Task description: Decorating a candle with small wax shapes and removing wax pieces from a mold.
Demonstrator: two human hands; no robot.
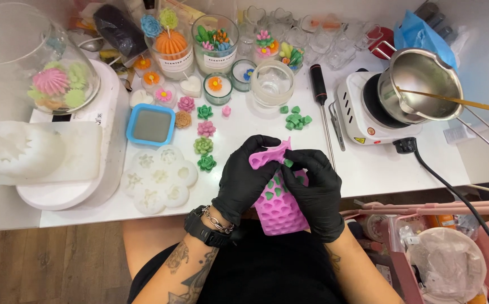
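Observation:
Both my hands wear black gloves and hold a pink silicone mould (pixel 279 211) at the table's front edge. My left hand (pixel 247 180) grips its left side and bends the top over. My right hand (pixel 316 191) holds the right side, with fingertips pinching a small green wax piece (pixel 288 163) at the mould's top. Several green wax pieces sit in the mould's cavities. A small pile of loose green pieces (pixel 296 118) lies on the white table (pixel 368 169) behind.
A white flower-shaped mould (pixel 159 180) and a blue square mould (pixel 151 125) lie at left, with wax succulents (pixel 204 146) between. Candles in glass jars (pixel 215 42) stand at the back. A metal pot (pixel 419 84) sits on a small hot plate at right, beside a thermometer (pixel 322 107).

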